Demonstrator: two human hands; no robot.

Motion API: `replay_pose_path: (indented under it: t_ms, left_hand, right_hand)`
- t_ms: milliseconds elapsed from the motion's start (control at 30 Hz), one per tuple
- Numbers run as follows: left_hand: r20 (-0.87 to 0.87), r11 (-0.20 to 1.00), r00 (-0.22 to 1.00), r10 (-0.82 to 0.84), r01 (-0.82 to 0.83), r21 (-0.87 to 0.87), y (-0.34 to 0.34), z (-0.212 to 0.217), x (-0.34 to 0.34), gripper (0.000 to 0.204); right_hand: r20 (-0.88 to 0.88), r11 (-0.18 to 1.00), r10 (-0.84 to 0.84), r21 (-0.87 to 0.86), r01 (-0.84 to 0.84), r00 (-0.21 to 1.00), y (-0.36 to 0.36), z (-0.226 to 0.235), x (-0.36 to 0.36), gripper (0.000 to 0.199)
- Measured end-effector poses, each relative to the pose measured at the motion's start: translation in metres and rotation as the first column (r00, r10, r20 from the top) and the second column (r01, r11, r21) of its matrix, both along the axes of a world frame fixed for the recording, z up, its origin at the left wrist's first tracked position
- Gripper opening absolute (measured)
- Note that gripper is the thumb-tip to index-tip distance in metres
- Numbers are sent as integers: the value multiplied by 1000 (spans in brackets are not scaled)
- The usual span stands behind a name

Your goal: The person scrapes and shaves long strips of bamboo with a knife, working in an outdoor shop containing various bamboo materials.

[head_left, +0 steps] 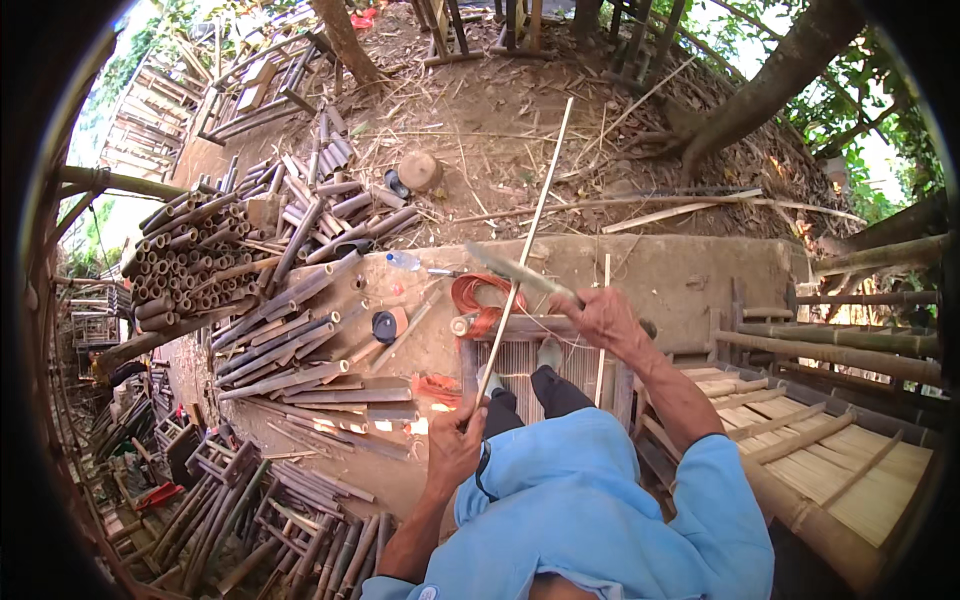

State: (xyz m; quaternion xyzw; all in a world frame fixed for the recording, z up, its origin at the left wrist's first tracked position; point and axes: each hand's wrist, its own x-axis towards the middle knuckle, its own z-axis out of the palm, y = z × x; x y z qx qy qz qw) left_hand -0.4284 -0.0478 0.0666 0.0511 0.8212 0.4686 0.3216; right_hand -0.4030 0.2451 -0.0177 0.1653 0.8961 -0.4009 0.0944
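My left hand (pixel 455 446) is closed around the lower end of a long, thin, pale bamboo strip (pixel 541 196), which slants up and away from me. In my right hand (pixel 606 320) is the handle of a large knife (pixel 515 266) with a long grey blade. The blade crosses the strip partway along; whether it touches it I cannot tell. Below the blade lies a coil of orange-red cord (pixel 468 292) by a low bamboo frame (pixel 545 324) at my feet. A second pale strip (pixel 606 268) stretches away from me near my right hand, partly hidden by it.
Stacks of cut bamboo poles (pixel 190 232) and split lengths (pixel 290 345) cover the left side. A plastic bottle (pixel 403 260), a dark cup-like thing (pixel 385 325) and a wood stump (pixel 420 171) lie about. At right stands a slatted bamboo bench (pixel 800 450); tree trunks (pixel 760 85) rise beyond.
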Motion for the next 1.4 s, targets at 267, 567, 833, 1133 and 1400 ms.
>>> replay_pose_path:
  t_ms: [267,567,833,1133,1400]
  left_hand:
    - [-1,996,999,-34,34,-81,-31,15,13,22]
    - [-294,962,926,-236,181,-202,-77,13,36,18]
    - [-319,972,933,-169,104,-212,-144,26,69,17]
    - [255,998,966,46,-34,-51,-79,-17,14,26]
    - [521,944,852,63,-220,246,7,-30,-18,19]
  right_hand:
    - [133,998,-7,65,-2,991,7,36,-3,69]
    - [57,975,-215,66,211,975,86,-19,-17,75]
    - [8,803,-546,290,521,837,208,-51,-23,90]
    - [-384,943,-325,-200,266,864,111,-47,-7,75]
    - [-95,975,47,223,-25,994,-35,-21,9,73]
